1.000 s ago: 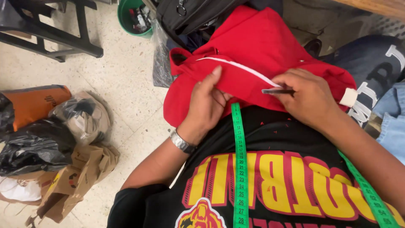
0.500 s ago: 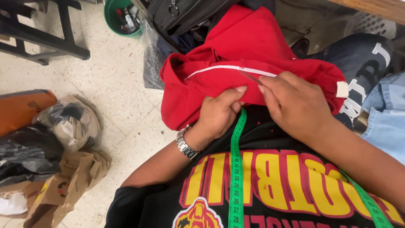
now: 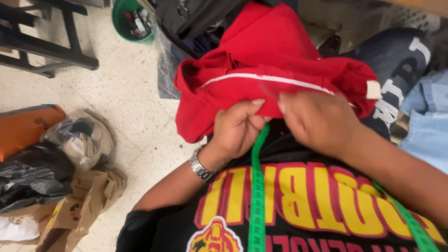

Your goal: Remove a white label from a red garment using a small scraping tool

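Both hands, left hand [image 3: 235, 128] & right hand [image 3: 317, 121], pinch soft red garment [image 3: 266, 51] w/ white zipper strip [image 3: 270, 79].

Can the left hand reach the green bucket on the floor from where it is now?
Probably not without leaning. The left hand grips the lower edge of the red fabric garment on the lap, while the green plastic bucket stands far off on the speckled floor, beyond the garment and a black bag.

Matt red cloth garment [image 3: 275, 56] (metal wristwatch [image 3: 200, 165]).
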